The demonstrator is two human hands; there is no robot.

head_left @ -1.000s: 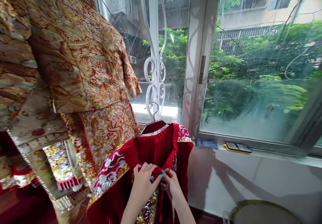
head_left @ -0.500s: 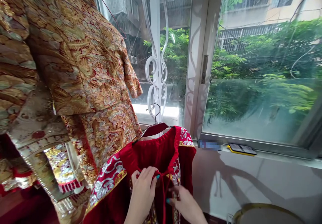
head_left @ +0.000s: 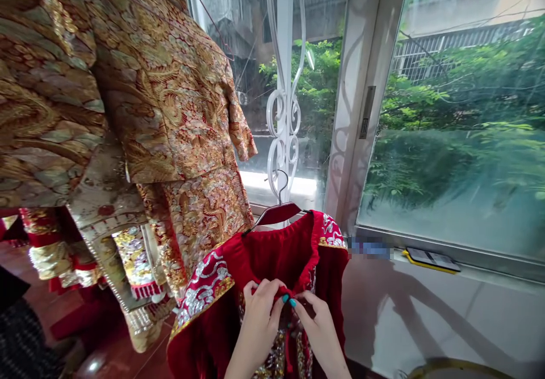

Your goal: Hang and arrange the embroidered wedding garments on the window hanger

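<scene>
A dark red velvet garment with silver and gold embroidered shoulders hangs on a hanger in front of me. At the middle of its neckline, my left hand pinches the red fabric edge between thumb and fingers. Close against it, my right hand pinches at the same spot, the two thumbs almost touching. What lies between the right fingertips is too small to make out. A red cord dangles below the hands over the sequinned front.
Gold brocade garments hang at the left, close to the red one. A white scrolled metal rack stands by the window. On the sill lies a black-and-yellow flat object. A round gold rim shows at lower right.
My right hand has moved up and left to meet my left hand at the neckline. The view has turned left, so everything appears further right.
</scene>
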